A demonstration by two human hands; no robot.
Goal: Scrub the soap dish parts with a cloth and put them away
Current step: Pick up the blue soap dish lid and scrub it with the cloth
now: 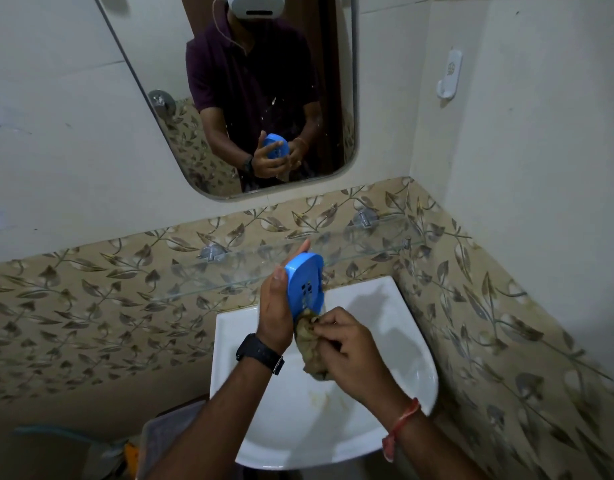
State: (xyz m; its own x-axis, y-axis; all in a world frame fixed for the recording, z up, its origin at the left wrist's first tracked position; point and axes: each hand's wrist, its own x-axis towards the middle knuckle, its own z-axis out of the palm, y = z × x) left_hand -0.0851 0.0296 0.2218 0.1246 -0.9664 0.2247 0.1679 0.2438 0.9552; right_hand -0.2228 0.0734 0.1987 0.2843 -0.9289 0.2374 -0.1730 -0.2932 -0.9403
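Both hands work over the sink (395, 306). Left hand (276, 308) closed around a blue soap dish part (305, 284), held upright on edge, thumb along the near rim, fingertips showing past the top. We see slots cut through its face. Right hand (343, 344) bunched around a brownish cloth (307, 336), fingers pinching it against the lower edge of the blue part. Black watch (260, 353) on the left wrist, red thread (401, 422) on the right.

Only one dish part in view; where the other sits we cannot tell. Glass shelf (368, 245) runs along the patterned tile just behind the hands, bare as far as we can see. Mirror (125, 81) above shows the same grip from the front.

Risks, as we judge them: the part is held by its edges only, so if it is wet or soapy, a hard push from the cloth could pop it loose into the basin. Scrubbing this near the shelf edge could knock a knuckle against the glass. Grime may stay lodged in the slots if the cloth only passes over them.

No readable writing or brand anywhere; a white wall hook (449, 74) carries a small mark too faint to make out.
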